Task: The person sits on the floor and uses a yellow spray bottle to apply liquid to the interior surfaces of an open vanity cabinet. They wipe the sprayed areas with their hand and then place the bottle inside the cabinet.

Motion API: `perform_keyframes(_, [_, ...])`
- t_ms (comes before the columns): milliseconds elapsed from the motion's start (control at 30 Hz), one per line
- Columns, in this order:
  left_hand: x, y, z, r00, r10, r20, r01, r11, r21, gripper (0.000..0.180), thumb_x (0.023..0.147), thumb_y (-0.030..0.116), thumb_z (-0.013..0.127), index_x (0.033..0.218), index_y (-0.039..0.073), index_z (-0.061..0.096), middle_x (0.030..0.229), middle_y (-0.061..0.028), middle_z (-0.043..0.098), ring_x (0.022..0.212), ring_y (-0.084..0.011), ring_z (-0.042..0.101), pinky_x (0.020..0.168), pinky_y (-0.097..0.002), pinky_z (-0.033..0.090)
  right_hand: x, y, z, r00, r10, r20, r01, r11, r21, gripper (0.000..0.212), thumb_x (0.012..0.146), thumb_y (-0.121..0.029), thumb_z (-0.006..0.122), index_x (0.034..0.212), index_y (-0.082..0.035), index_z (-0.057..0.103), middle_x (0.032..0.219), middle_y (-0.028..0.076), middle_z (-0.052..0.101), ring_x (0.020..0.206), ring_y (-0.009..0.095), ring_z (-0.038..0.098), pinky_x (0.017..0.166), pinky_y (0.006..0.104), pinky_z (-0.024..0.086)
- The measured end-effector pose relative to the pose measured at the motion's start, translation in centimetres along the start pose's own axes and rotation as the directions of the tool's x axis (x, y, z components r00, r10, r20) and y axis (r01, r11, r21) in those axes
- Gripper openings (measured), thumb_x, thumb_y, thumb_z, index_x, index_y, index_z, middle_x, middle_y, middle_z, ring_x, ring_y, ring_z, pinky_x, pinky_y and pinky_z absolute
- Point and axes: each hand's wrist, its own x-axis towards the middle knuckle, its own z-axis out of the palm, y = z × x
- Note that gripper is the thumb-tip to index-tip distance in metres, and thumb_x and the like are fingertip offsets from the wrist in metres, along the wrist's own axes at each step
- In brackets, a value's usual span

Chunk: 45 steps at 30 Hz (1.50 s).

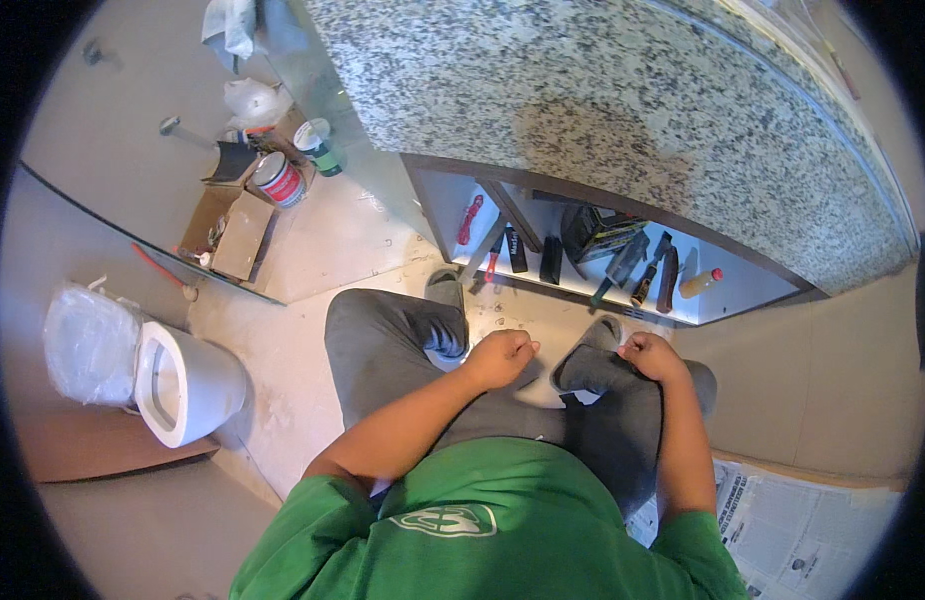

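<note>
My left hand (503,360) is curled into a loose fist in front of my left thigh, and nothing shows in its fingers. Beside my right knee, my right hand (651,357) is also closed, with nothing visible in it. Beyond both hands, a low lit shelf (743,305) under the counter holds several tools. Among them are a red-handled tool (493,262), a trowel-like tool with a green handle (623,265), a dark-handled tool (648,280) and a bundle of red cord (470,219). A small yellowish bottle with a red cap (701,283) stands at the shelf's right end.
A speckled stone countertop (503,90) overhangs the shelf. To the left are a glass panel edge (113,230), a white toilet (208,385), an open cardboard box (248,235), a paint can (280,180) and a green-white tub (318,147). Newspaper (793,530) lies at lower right.
</note>
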Motion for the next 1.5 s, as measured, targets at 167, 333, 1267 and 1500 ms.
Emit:
perform_keyframes(167, [-0.3,0.9,-0.7,0.998,-0.064,0.005,0.064,0.996,-0.055,0.055,0.100,0.042,0.058,0.064,0.000,0.054,0.054,-0.0142,0.047,0.049,-0.0232,0.042,0.052,-0.0415,0.040,-0.2,-1.0,-0.1,1.000,-0.009,-0.007,0.009,1.000,-0.010,0.033,0.085,-0.033,0.076,0.088,-0.001,0.070,0.080,0.013,0.066,0.078,0.025,0.063,0.076,0.0381,0.050])
perform_keyframes(333, [0.0,1.6,-1.1,0.981,-0.170,0.093,0.179,0.978,-0.109,0.063,0.099,0.049,0.056,0.061,-0.001,0.053,0.055,-0.0207,0.046,0.051,-0.0334,0.045,0.056,-0.0449,0.042,0.4,0.5,0.2,1.000,0.022,0.002,-0.022,1.000,0.016,0.034,0.086,-0.034,0.076,0.089,0.000,0.069,0.078,0.012,0.065,0.075,0.023,0.061,0.074,0.0369,0.050])
perform_keyframes(1267, [0.0,1.0,-0.7,0.981,-0.158,0.112,0.166,0.984,-0.058,0.058,0.098,0.047,0.057,0.065,-0.001,0.056,0.061,-0.0230,0.053,0.057,-0.0387,0.052,0.060,-0.0466,0.044,0.6,0.4,0.4,1.000,0.018,0.007,-0.018,1.000,0.008,0.033,0.085,-0.032,0.077,0.091,0.000,0.070,0.083,0.013,0.068,0.078,0.024,0.064,0.075,0.0371,0.051])
perform_keyframes(1500, [0.1,1.0,-0.5,0.990,-0.113,0.086,0.119,0.991,-0.065,0.055,0.097,0.042,0.062,0.066,-0.002,0.052,0.058,-0.0181,0.048,0.052,-0.0242,0.042,0.055,-0.0415,0.040,0.7,0.9,0.3,0.999,0.035,0.026,-0.037,0.998,0.051,0.032,0.085,-0.032,0.077,0.090,0.000,0.071,0.082,0.012,0.068,0.078,0.024,0.064,0.075,0.0366,0.051])
